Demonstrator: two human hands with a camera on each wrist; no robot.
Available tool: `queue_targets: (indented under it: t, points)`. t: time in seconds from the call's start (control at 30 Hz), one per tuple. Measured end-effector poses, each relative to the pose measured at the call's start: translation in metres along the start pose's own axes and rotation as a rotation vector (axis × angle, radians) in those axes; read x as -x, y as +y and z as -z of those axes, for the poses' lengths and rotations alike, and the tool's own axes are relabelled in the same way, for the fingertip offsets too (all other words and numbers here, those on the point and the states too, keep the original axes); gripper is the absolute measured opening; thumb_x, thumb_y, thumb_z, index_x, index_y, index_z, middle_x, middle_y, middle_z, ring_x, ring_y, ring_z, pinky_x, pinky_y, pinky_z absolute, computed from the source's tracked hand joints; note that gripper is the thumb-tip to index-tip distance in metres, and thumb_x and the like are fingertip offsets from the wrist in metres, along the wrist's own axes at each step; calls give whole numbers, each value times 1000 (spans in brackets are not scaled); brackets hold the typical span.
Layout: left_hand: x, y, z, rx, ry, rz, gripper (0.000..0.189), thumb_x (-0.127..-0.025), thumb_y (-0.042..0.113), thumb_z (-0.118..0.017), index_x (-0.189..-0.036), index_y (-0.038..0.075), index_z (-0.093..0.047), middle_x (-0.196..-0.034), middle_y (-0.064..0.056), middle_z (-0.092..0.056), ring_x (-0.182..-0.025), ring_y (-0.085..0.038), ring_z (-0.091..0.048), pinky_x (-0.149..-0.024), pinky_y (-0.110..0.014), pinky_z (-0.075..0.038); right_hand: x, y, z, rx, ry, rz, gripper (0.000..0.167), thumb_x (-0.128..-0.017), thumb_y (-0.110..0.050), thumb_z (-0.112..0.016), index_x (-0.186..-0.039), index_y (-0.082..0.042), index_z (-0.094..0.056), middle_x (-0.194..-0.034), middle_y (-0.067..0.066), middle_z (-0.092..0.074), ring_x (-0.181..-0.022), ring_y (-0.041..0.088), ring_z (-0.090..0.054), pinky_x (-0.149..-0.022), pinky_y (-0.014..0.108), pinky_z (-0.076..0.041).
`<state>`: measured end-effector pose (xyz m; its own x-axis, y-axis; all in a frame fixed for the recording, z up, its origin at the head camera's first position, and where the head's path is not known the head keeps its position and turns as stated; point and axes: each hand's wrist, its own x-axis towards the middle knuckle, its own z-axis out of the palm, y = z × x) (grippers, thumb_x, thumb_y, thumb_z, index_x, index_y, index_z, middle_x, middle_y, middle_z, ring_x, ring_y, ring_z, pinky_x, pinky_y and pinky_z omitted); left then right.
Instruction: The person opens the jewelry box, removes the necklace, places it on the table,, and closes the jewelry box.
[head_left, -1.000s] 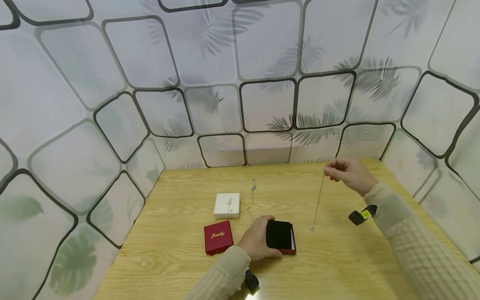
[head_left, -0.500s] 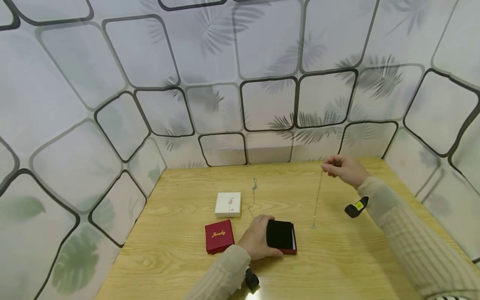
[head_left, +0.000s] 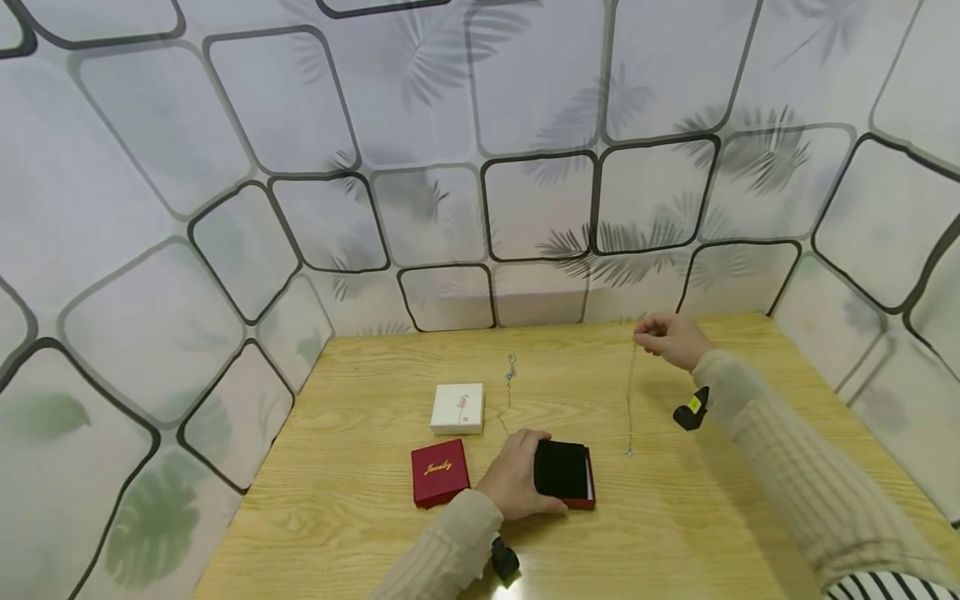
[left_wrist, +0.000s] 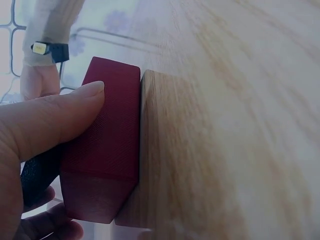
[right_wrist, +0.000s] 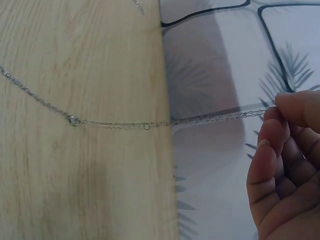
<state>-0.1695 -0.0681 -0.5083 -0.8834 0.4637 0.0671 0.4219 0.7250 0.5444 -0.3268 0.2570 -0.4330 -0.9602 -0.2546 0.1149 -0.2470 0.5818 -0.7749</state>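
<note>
My left hand (head_left: 513, 483) grips a small red jewelry box base (head_left: 581, 503) from its left side, with the thumb at the near edge and fingers at the far edge. A black pad (head_left: 561, 470) covers the top of that base. Farther back on the right, my right hand (head_left: 675, 340) pinches the upper end of a thin silver chain (head_left: 629, 400), which hangs down over the table. Close up in the right wrist view, a clasp (right_wrist: 74, 120) and a small ring (right_wrist: 146, 126) show along the chain. The thumb (left_wrist: 55, 120) presses the box's red side in the left wrist view.
Left of the box lies a red lid (head_left: 439, 472) lettered "Jewelry". A white box (head_left: 457, 409) with a pink flower print stands behind it. Another silver chain (head_left: 508, 396) lies on the wooden table (head_left: 337, 517), partly hidden by my left hand. Patterned fabric (head_left: 540, 208) encloses the back and sides.
My right hand has moved a little to the left, carrying the hanging chain, which now hangs nearly straight down. The left hand keeps its hold on the box.
</note>
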Motion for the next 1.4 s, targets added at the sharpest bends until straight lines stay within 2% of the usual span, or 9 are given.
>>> queue_targets:
  t: [0.23, 0.47, 0.77, 0.9, 1.1, 1.17, 1.27, 1.33, 1.4]
  points:
    - [0, 0, 1, -7, -4, -10, 98, -64, 49, -87, -141, 14, -38, -133, -2, -44, -118, -15, -44, -99, -33, -43, -8, 9, -11, 67, 50, -30, 18, -92, -17, -66, -100, 0, -66, -85, 10, -66, -72, 19, -59, -61, 30, -49]
    - [-1, 1, 1, -4, -3, -16, 97, -64, 47, -87, -141, 14, -38, -133, -2, -44, -118, -14, -43, -99, -32, -43, -17, 17, -20, 120, 119, -35, 17, -91, -18, -66, -98, -3, -68, -90, 10, -67, -78, 18, -58, -66, 29, -47]
    - [-3, 1, 0, 1, -1, -28, 96, -64, 47, -88, -140, 14, -39, -131, -1, -45, -117, -13, -44, -99, -32, -43, -23, 27, -29, 121, 122, -138, 26, -94, -21, -62, -109, -1, -68, -103, 16, -68, -88, 28, -61, -74, 39, -51]
    - [-4, 1, 0, 3, -6, -28, 98, -64, 48, -87, -140, 13, -38, -131, 0, -45, -117, -13, -44, -99, -32, -43, -25, 31, -33, 97, 85, -177, 30, -97, -19, -58, -119, 0, -65, -113, 20, -65, -98, 34, -61, -80, 45, -51]
    - [-4, 1, -1, -7, -10, -18, 97, -64, 51, -86, -141, 15, -37, -134, 0, -44, -119, -12, -43, -100, -32, -43, -31, 39, -39, 118, -27, -148, 40, -98, -10, -50, -133, 8, -51, -128, 27, -56, -114, 41, -54, -94, 50, -46]
    - [-4, 1, -1, -6, -10, -16, 97, -64, 51, -86, -141, 16, -37, -134, -1, -44, -119, -12, -44, -100, -32, -43, -33, 44, -41, 116, -65, -152, 43, -96, -7, -47, -136, 9, -47, -131, 28, -52, -110, 40, -55, -88, 45, -49]
    - [-3, 1, 0, -2, -9, -15, 97, -64, 50, -86, -140, 15, -38, -134, -1, -44, -118, -12, -44, -99, -31, -43, -36, 52, -46, 120, -125, -180, 49, -93, -4, -43, -141, 6, -42, -135, 30, -47, -91, 36, -56, -66, 33, -49]
    - [-3, 2, 0, 0, -9, -14, 96, -65, 50, -86, -141, 15, -38, -133, -1, -44, -118, -13, -44, -99, -32, -43, -38, 56, -49, 149, -166, -189, 53, -90, -1, -40, -143, 5, -38, -138, 30, -44, -95, 37, -56, -59, 26, -42]
    - [-3, 2, 0, -3, -10, -15, 97, -65, 49, -86, -141, 14, -38, -134, -1, -44, -118, -13, -44, -99, -32, -43, -39, 59, -51, 169, -214, -206, 59, -88, 2, -37, -146, 3, -33, -142, 31, -39, -109, 42, -53, -58, 28, -40]
